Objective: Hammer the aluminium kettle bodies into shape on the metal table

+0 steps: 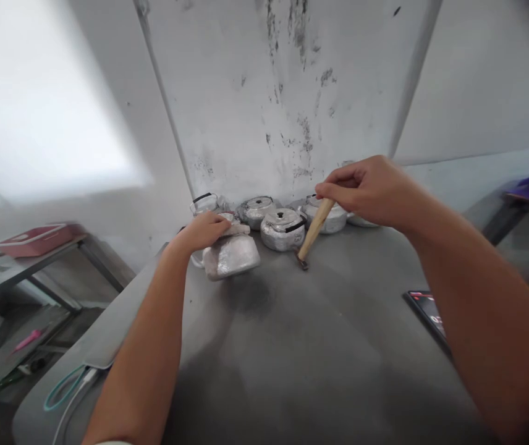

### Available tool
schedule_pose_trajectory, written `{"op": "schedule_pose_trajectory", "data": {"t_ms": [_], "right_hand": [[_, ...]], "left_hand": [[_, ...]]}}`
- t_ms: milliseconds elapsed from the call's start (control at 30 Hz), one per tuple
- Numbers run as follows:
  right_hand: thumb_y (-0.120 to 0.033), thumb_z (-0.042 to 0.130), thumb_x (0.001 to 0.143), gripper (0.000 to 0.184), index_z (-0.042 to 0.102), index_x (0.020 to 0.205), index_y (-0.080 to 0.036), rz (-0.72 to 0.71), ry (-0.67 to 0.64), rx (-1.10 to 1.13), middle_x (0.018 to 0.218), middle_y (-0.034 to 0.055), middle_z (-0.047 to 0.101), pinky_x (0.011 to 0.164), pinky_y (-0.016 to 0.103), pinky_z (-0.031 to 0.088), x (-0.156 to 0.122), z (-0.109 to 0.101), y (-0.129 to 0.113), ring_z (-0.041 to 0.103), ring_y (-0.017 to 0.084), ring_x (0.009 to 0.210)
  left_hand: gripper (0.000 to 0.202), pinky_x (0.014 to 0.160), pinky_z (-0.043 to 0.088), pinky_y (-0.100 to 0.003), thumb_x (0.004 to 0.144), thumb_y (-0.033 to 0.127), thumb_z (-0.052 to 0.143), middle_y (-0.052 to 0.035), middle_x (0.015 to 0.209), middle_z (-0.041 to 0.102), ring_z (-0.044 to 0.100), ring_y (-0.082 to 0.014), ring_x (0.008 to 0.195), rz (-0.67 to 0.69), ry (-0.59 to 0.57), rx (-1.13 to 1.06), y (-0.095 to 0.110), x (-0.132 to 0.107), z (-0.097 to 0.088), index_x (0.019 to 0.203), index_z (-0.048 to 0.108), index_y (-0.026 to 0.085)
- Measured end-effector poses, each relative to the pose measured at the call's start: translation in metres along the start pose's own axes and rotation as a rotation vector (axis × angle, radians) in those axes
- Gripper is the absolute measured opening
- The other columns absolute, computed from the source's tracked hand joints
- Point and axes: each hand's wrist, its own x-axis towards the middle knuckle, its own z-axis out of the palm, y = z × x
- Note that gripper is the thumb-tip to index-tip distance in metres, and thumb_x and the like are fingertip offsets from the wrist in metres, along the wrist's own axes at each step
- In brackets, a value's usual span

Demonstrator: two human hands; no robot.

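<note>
Pressing the left hand onto a kettle lying tipped on its side near the back of the table, fingers curling over its upper edge and grasping it. Clenching the right hand round the top end of a hammer, with the pale, round wooden handle slanting down and the small dark head hanging just above the table top, close to the tipped kettle. Showing dull, dented, silvery metal on that kettle, squat and rounded; hiding its inside, so cannot tell what is in it.

Standing upright in a row behind, against the stained white wall: more kettles of the same grey metal, wearing lids with small knobs, some with black handles folded down, contents shut from view.

Lying flat at the right edge of the smooth grey table: a dark tablet glowing red. Looping off the left edge: a teal cord. Resting on a side bench, well apart: a flat red box.
</note>
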Motion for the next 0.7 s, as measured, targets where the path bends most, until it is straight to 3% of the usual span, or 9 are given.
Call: {"op": "schedule_pose_trajectory", "data": {"t_ms": [67, 167, 333, 400, 567, 700], "right_hand": [[-0.049, 0.068, 0.088, 0.03, 0.074, 0.073, -0.023, 0.038, -0.051, 0.015, 0.049, -0.0019, 0.05, 0.046, 0.031, 0.031, -0.001, -0.003, 0.0, 0.038, 0.012, 0.045], [-0.058, 0.071, 0.084, 0.038, 0.072, 0.07, -0.023, 0.087, -0.129, 0.04, 0.052, 0.0004, 0.059, 0.045, 0.031, 0.037, -0.004, -0.008, -0.005, 0.047, 0.013, 0.044], [-0.059, 0.082, 0.073, 0.037, 0.072, 0.073, -0.024, 0.058, -0.255, 0.068, 0.066, 0.0042, 0.071, 0.055, 0.032, 0.048, -0.011, -0.015, -0.014, 0.065, 0.019, 0.059], [-0.06, 0.082, 0.073, 0.038, 0.071, 0.071, -0.024, 0.022, -0.255, 0.024, 0.065, 0.0034, 0.07, 0.054, 0.032, 0.046, -0.013, -0.014, -0.017, 0.063, 0.019, 0.059], [-0.067, 0.079, 0.074, 0.05, 0.058, 0.058, -0.024, -0.064, -0.113, -0.101, 0.053, 0.0009, 0.057, 0.051, 0.034, 0.033, -0.013, -0.002, -0.023, 0.05, 0.016, 0.052], [-0.068, 0.073, 0.079, 0.041, 0.069, 0.073, -0.027, -0.076, -0.144, -0.044, 0.048, -0.0024, 0.047, 0.05, 0.033, 0.028, -0.011, 0.006, -0.025, 0.04, 0.014, 0.047]], "left_hand": [[0.04, 0.059, 0.031, -0.031, 0.093, 0.041, 0.045, -0.0018, 0.063, 0.05, 0.046, -0.0172, 0.062, -0.014, -0.007, -0.005, 0.0, 0.001, 0.002, 0.06, 0.047, 0.019], [0.052, 0.058, 0.032, -0.032, 0.094, 0.059, 0.046, -0.0023, 0.062, 0.052, 0.047, -0.0177, 0.06, -0.046, -0.04, 0.001, 0.0, 0.003, 0.006, 0.062, 0.053, 0.019], [0.059, 0.055, 0.03, -0.031, 0.087, 0.073, 0.051, -0.0011, 0.059, 0.051, 0.045, -0.0163, 0.057, -0.04, -0.074, 0.03, 0.002, 0.0, 0.005, 0.066, 0.065, 0.019], [0.057, 0.054, 0.029, -0.031, 0.087, 0.071, 0.053, -0.0014, 0.059, 0.052, 0.045, -0.016, 0.057, -0.04, -0.06, 0.037, 0.003, -0.002, 0.003, 0.068, 0.068, 0.019], [0.05, 0.053, 0.028, -0.03, 0.084, 0.066, 0.059, -0.0011, 0.055, 0.052, 0.046, -0.0164, 0.056, -0.033, -0.035, 0.008, 0.003, -0.006, -0.003, 0.07, 0.07, 0.019], [0.051, 0.052, 0.027, -0.029, 0.084, 0.067, 0.059, -0.0011, 0.054, 0.052, 0.045, -0.016, 0.055, -0.033, -0.054, 0.017, 0.004, -0.006, -0.004, 0.069, 0.069, 0.019]]}}
